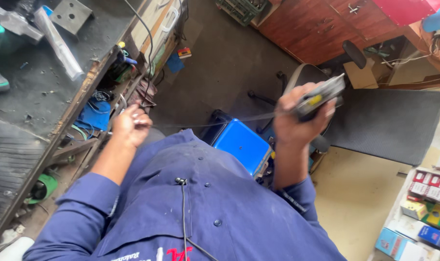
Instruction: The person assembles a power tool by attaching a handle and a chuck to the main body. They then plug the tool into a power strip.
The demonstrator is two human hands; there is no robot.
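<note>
The right hand (297,121) is raised in front of the body with its fingers wrapped firmly around a grey hand tool (321,96) that carries a yellow mark on its side; the tool projects up and to the right out of the fist. A thin dark wire (215,123) runs in a nearly straight, taut line from the tool across to the left hand (130,126). The left hand holds the other end of the wire with its fingertips drawn together in a narrow pinch, the remaining fingers curled in. The wire thus spans the space between the two hands, above the lap and just above a blue box (241,145) that stands on the floor between them. Both arms wear the sleeves of a dark blue work shirt (200,208), down which a thin black cable hangs from a clip at the chest. To the left stands a worn workbench (41,92) with a dusty dark top, a square metal plate (71,14) with holes near its far edge, and tangled cables on the shelf below its edge. Behind the right hand stands a black office chair (302,77), and a dark ribbed mat (384,123) lies beside it. Small coloured cartons (425,208) lie at the lower right.
</note>
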